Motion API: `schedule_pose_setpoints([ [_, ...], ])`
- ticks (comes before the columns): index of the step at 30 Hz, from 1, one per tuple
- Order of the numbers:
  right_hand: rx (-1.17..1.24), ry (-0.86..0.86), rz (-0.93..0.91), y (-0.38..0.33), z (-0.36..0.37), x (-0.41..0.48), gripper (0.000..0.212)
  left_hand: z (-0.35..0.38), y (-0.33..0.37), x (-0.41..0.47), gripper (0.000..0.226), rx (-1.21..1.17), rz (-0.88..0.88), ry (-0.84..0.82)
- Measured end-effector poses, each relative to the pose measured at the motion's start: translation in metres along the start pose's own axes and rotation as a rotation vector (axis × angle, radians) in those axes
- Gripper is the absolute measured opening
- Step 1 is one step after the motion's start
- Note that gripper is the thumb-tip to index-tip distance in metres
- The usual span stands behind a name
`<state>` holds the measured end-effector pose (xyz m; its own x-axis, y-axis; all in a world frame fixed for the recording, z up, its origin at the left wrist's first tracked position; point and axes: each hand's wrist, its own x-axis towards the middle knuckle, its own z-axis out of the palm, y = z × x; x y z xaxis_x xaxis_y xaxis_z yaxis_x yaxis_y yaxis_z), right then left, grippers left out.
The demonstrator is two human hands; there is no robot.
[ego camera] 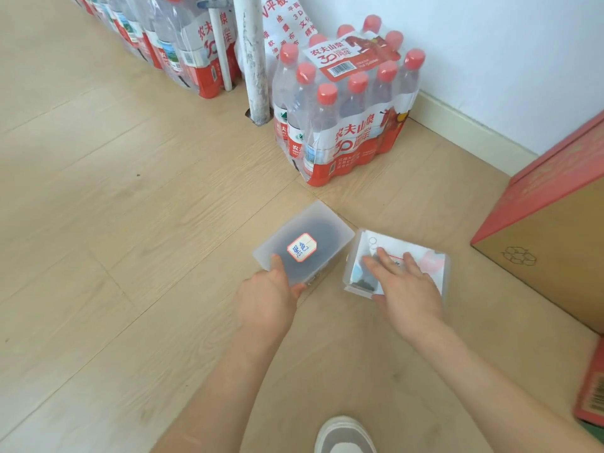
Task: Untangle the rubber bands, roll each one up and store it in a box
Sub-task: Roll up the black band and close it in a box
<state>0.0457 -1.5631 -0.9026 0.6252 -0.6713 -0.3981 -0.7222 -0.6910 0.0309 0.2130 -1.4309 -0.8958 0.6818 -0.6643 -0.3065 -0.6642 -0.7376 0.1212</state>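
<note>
Bright, soft, even light over the wooden floor (130,223), hardly a shadow, only a faint dark smudge under the left hand (268,295). The wall (490,60) washes out pale. Small highlights glint on the shrink-wrapped bottle pack (343,103). The label (301,247) on the frosted box (313,222) that hand grips: crisp. The right hand (405,282) smears with motion blur, the cardboard carton (555,240) at the right edge goes soft, and floorboards bow with wide-angle stretch.

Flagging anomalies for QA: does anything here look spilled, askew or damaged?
Nothing spilled or damaged. The labelled box, gripped by the left hand, and the second box, under the flat right hand, lie on the floor at differing angles.
</note>
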Motion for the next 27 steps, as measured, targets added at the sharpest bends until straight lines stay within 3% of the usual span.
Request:
schedule_pose_setpoints([
  [9, 0.226, 0.041, 0.022, -0.005, 0.002, 0.01, 0.055, -0.002, 0.025, 0.023, 0.047, 0.007, 0.09, 0.02],
  [16, 0.248, -0.005, 0.122, 0.019, 0.009, -0.003, 0.068, 0.007, 0.022, 0.015, 0.034, -0.105, 0.22, 0.059],
  [19, 0.314, 0.047, 0.186, 0.022, 0.006, -0.001, 0.073, 0.004, 0.03, 0.018, 0.038, -0.157, 0.211, 0.034],
  [23, 0.3, 0.05, 0.212, 0.04, 0.001, 0.005, 0.075, -0.004, 0.035, 0.028, 0.048, -0.086, 0.085, 0.122],
  [27, 0.286, -0.004, 0.212, 0.074, -0.006, 0.012, 0.065, -0.006, 0.039, 0.047, 0.067, -0.204, 0.049, -0.034],
])
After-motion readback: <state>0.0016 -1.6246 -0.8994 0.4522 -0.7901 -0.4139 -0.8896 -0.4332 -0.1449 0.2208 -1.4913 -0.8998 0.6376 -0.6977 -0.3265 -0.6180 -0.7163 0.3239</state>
